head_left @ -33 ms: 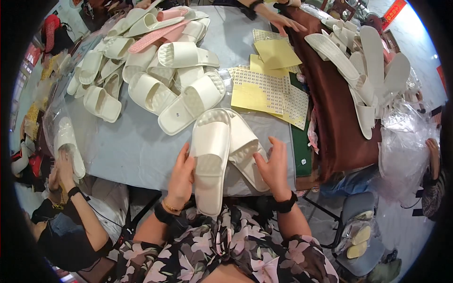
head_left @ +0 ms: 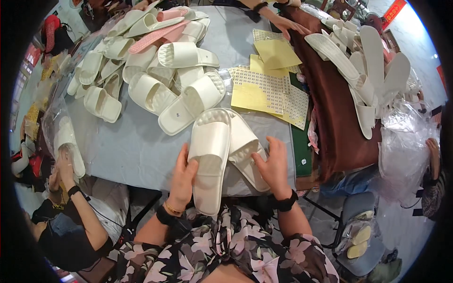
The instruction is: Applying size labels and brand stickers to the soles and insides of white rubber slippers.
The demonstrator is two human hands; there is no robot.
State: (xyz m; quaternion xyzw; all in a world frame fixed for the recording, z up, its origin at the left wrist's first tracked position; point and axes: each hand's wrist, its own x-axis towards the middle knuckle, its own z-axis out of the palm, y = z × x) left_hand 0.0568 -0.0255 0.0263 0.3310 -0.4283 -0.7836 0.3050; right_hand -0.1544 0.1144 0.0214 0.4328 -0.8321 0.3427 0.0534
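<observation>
- Item in hand: a pair of cream slide sandals [head_left: 222,155] at the near edge of the grey surface [head_left: 132,151]. One lies sole-up and lengthwise toward the person, its heel overhanging the edge; the other lies under and beside it, angled to the right.
- Left hand [head_left: 183,177]: fingers spread flat against the left side of the upper sandal, not closed round it.
- Right hand [head_left: 273,165]: open, palm down on the lower sandal's outer edge. The two hands stand apart, one on each side of the pair.
- Handling, as judged: moulded foam, so likely light and somewhat springy; the ridged sole should give grip, the smooth strap less. Not fragile. Best taken by the long sides at mid-length, or through the strap arch.
- Stock: a heap of like sandals [head_left: 155,70], cream with a few pink, across the far left of the surface.
- Labels: yellow sheets [head_left: 276,54] and a sheet of small stickers in rows [head_left: 264,85], flat, just beyond the pair to the right.
- Further stock: more cream sandals [head_left: 358,70] on a dark red-brown cloth [head_left: 330,118], far right.
- Packaging: clear plastic bags [head_left: 406,141], crumpled, right edge.
- Others: a person's hand [head_left: 63,165] on a bagged sandal, left; another hand [head_left: 288,23] at the far side.
</observation>
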